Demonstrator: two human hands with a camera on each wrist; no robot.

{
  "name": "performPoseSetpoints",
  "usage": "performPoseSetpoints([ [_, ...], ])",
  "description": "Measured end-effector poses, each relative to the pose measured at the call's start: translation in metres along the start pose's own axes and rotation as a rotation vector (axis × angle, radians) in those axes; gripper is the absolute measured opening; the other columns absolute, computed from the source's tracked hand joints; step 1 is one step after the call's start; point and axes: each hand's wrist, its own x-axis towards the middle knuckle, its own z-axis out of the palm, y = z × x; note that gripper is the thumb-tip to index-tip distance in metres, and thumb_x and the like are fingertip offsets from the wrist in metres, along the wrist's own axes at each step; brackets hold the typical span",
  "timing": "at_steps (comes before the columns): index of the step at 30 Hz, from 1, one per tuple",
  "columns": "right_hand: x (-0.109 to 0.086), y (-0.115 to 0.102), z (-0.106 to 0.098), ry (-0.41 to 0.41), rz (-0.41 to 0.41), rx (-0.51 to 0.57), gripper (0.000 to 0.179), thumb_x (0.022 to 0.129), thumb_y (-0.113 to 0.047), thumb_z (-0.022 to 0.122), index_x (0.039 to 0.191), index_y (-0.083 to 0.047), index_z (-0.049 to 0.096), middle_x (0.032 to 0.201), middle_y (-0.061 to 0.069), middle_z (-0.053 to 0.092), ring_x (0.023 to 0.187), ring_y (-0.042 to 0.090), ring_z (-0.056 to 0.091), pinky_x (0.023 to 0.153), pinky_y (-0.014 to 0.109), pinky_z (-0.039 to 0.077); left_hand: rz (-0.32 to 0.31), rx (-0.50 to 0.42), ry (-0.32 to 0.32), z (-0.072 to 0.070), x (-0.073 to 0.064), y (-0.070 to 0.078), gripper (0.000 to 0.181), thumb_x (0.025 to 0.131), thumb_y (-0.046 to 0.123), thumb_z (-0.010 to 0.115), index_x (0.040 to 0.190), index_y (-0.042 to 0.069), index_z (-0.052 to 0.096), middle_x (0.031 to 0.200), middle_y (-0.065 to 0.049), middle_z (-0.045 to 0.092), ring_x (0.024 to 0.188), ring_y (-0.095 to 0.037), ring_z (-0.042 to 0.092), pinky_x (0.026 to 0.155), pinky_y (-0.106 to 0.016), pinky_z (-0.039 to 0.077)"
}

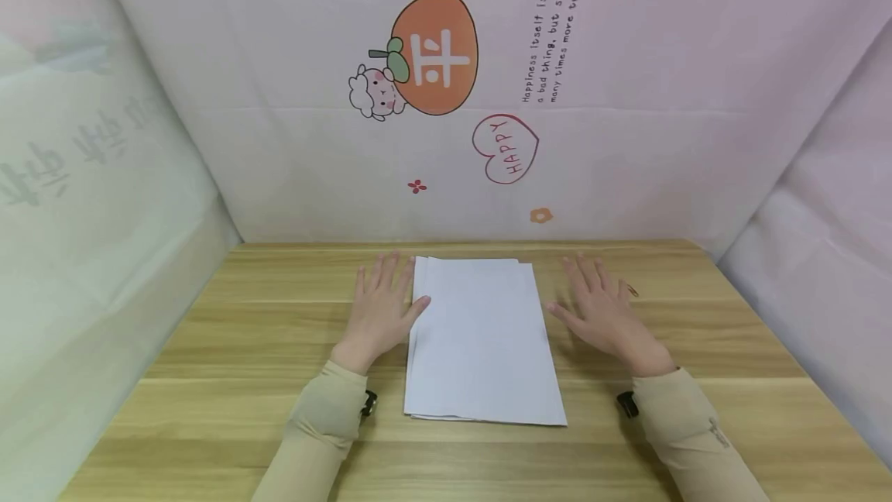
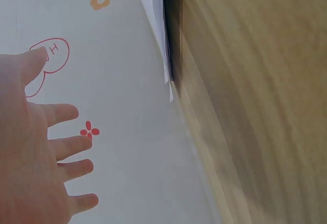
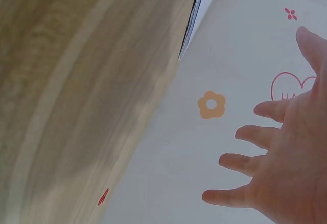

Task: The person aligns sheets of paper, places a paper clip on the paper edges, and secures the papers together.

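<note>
Several white paper sheets (image 1: pixel 481 339) lie in a slightly uneven stack on the wooden table, edges offset at the left and top. My left hand (image 1: pixel 379 316) is beside the stack's left edge, fingers spread and straight, its thumb tip overlapping the paper in the head view. On the other side, my right hand (image 1: pixel 602 320) has its fingers extended and its thumb pointing towards the stack. Neither hand holds anything. Just right of the right hand's fingers lies a small reddish paper clip (image 1: pixel 632 290), which the right wrist view shows as a red clip (image 3: pixel 103 197) on the wood.
Behind the table (image 1: pixel 279 331) hangs a pale cloth backdrop (image 1: pixel 300 138) with printed cartoons and lettering. More cloth encloses the left and right sides. Both forearms, in beige sleeves (image 1: pixel 317 421) with dark straps at the wrists, reach in from the near edge.
</note>
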Motion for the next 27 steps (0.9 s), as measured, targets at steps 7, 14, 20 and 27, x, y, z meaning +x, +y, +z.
performPoseSetpoints([
  [7,0.0003,0.0004,-0.0001,-0.002,0.009,-0.013,0.084,0.095,-0.055,0.043,0.153,-0.011,0.002,0.157,0.023,0.003,0.141,0.051,0.000,0.098,0.078,0.005,-0.001,-0.010,-0.001,0.0010,-0.0008,-0.0002,0.071,0.097,0.056,0.034,0.152,0.013,0.021,0.159,-0.014,0.009,0.146,-0.035,0.004,0.114,-0.059,0.003],
  [14,-0.0005,-0.0002,-0.0020,-0.004,0.012,-0.008,0.084,0.094,-0.056,0.043,0.153,-0.011,0.003,0.157,0.023,0.004,0.141,0.050,0.000,0.098,0.078,0.005,-0.002,-0.024,0.001,-0.0010,-0.0002,0.0011,0.070,0.097,0.056,0.033,0.152,0.014,0.020,0.159,-0.014,0.007,0.146,-0.035,0.003,0.114,-0.058,0.002],
  [20,-0.0006,-0.0018,-0.0016,-0.008,0.004,-0.018,0.084,0.094,-0.055,0.043,0.153,-0.010,0.003,0.157,0.023,0.004,0.140,0.051,0.002,0.098,0.078,0.006,-0.008,-0.019,-0.004,-0.0029,-0.0004,-0.0002,0.070,0.097,0.057,0.031,0.152,0.015,0.020,0.159,-0.015,0.008,0.146,-0.036,0.005,0.114,-0.059,0.004],
  [27,-0.0007,-0.0043,-0.0029,-0.008,0.010,-0.018,0.083,0.094,-0.056,0.043,0.153,-0.011,0.004,0.157,0.023,0.004,0.140,0.051,0.002,0.098,0.078,0.005,-0.008,-0.016,-0.014,-0.0041,-0.0006,-0.0010,0.072,0.097,0.058,0.031,0.152,0.015,0.018,0.159,-0.014,0.007,0.146,-0.037,0.004,0.114,-0.059,0.002],
])
